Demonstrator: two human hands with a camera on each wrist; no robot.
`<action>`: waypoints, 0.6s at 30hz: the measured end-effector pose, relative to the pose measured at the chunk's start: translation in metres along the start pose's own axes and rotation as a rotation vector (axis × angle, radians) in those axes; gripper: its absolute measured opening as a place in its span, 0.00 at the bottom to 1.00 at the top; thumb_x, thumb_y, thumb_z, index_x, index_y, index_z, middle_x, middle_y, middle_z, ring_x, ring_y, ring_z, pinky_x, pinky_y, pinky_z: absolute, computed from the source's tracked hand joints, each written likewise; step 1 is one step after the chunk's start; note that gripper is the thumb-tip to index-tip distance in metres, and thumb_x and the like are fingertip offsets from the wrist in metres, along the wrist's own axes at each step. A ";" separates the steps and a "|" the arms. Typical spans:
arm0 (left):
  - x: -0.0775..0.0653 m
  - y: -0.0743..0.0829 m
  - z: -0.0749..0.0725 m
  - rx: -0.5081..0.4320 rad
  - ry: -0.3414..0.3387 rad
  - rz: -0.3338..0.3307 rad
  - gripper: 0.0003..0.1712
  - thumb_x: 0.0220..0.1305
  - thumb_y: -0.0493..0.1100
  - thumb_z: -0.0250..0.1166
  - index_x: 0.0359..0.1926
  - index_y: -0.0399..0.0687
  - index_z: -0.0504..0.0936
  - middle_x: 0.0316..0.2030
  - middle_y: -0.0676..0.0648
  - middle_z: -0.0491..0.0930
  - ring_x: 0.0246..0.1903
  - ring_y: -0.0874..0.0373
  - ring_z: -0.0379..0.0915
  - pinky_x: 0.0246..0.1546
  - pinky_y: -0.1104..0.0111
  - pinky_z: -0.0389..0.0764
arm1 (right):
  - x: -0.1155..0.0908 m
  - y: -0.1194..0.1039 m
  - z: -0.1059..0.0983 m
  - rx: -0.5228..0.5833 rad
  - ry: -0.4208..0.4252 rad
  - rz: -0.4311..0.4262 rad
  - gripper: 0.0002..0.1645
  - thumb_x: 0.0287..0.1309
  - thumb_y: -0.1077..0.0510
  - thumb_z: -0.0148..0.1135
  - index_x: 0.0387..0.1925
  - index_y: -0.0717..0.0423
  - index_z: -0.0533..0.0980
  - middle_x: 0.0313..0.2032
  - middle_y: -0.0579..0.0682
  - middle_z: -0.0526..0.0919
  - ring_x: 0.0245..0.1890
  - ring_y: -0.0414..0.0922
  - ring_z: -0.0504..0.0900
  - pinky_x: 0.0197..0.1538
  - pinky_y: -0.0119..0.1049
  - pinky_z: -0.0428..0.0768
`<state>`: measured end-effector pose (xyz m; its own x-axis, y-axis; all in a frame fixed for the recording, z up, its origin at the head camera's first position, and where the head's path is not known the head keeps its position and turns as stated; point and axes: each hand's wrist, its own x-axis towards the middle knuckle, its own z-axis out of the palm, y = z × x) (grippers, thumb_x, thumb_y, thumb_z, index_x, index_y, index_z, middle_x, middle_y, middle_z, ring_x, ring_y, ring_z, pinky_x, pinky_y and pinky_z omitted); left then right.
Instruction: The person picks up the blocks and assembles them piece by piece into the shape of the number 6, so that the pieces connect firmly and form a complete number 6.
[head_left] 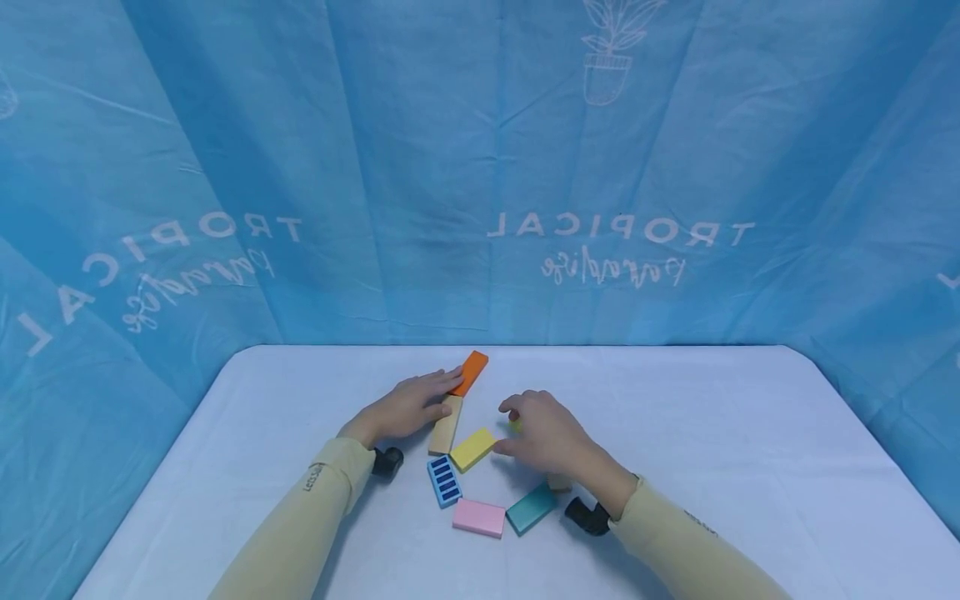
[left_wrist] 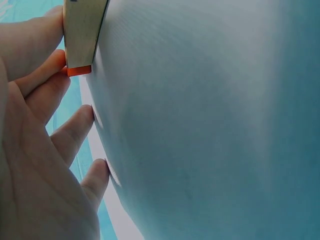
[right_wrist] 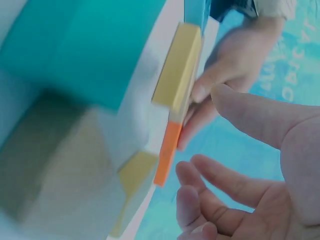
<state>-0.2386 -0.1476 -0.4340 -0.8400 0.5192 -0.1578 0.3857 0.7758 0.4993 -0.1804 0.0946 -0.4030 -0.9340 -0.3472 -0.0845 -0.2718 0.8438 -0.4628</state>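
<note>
My left hand (head_left: 408, 407) lies along the far end of a row of blocks, fingers extended. Its fingertips touch the orange block (head_left: 472, 372), and its thumb is at the side of the plain wooden block (head_left: 446, 427). My right hand (head_left: 547, 433) hovers over the right side of the blocks, its fingers loosely bent and the thumb apart from them. Nothing is between them in the right wrist view. Near its thumb tip lies a yellow block (head_left: 473, 450). Another yellow block (head_left: 516, 425) is mostly hidden by that hand.
Toward me, a blue block (head_left: 445, 482) with dark rectangles, a pink block (head_left: 478, 517) and a teal block (head_left: 531, 509) continue the curved line. A second wooden block (head_left: 558, 482) shows partly under the right wrist. A blue curtain (head_left: 480, 167) hangs behind the white table (head_left: 675, 400).
</note>
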 end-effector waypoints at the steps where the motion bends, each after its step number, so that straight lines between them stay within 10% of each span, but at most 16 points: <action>1: 0.000 0.000 0.000 0.002 -0.001 -0.003 0.34 0.76 0.50 0.57 0.78 0.54 0.59 0.77 0.53 0.54 0.77 0.48 0.46 0.74 0.45 0.49 | 0.000 0.004 -0.002 0.009 0.004 -0.001 0.30 0.53 0.48 0.77 0.56 0.55 0.82 0.44 0.49 0.84 0.44 0.44 0.77 0.46 0.40 0.82; 18: 0.001 -0.003 0.002 0.012 0.005 0.003 0.34 0.76 0.50 0.57 0.78 0.54 0.58 0.77 0.53 0.54 0.77 0.49 0.46 0.74 0.46 0.50 | 0.001 0.041 -0.028 0.081 -0.050 -0.007 0.27 0.62 0.59 0.70 0.62 0.52 0.77 0.52 0.50 0.82 0.52 0.50 0.78 0.49 0.43 0.82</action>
<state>-0.2398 -0.1483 -0.4371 -0.8406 0.5199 -0.1521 0.3930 0.7786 0.4892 -0.1984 0.1403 -0.3974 -0.9190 -0.3744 -0.1239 -0.2566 0.8063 -0.5330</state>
